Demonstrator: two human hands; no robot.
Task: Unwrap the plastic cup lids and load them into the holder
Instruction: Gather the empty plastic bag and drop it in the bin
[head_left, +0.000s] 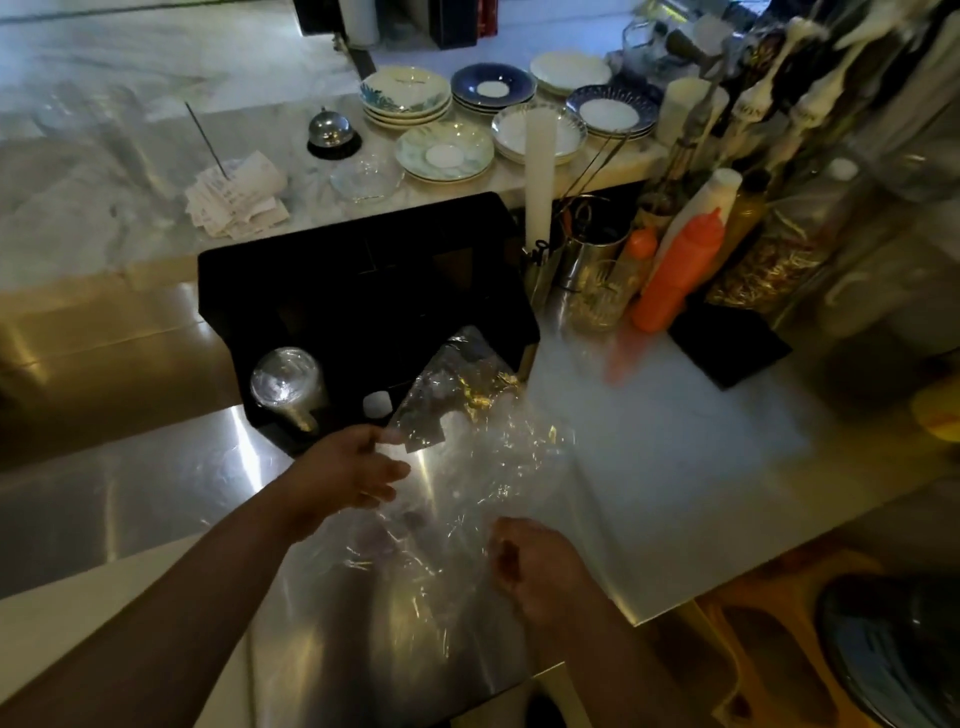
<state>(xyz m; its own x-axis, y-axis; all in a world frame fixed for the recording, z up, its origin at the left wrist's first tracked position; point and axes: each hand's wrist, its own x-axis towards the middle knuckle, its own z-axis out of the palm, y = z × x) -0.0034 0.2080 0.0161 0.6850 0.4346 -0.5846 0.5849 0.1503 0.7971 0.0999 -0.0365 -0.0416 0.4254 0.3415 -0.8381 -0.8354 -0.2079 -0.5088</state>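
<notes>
A long clear plastic wrapper stretches over the steel counter from the black holder toward me. My left hand grips its left side near the holder's front. My right hand pinches the near end of the wrapper. Whether lids remain inside the wrapper is unclear. A stack of clear cup lids stands in the holder's front left slot. A small white object lies in the slot beside it.
Stacks of saucers, a service bell and a receipt spike sit on the marble ledge behind. Squeeze bottles, a utensil tin and a tall white sleeve crowd the right. A white board lies right of the wrapper.
</notes>
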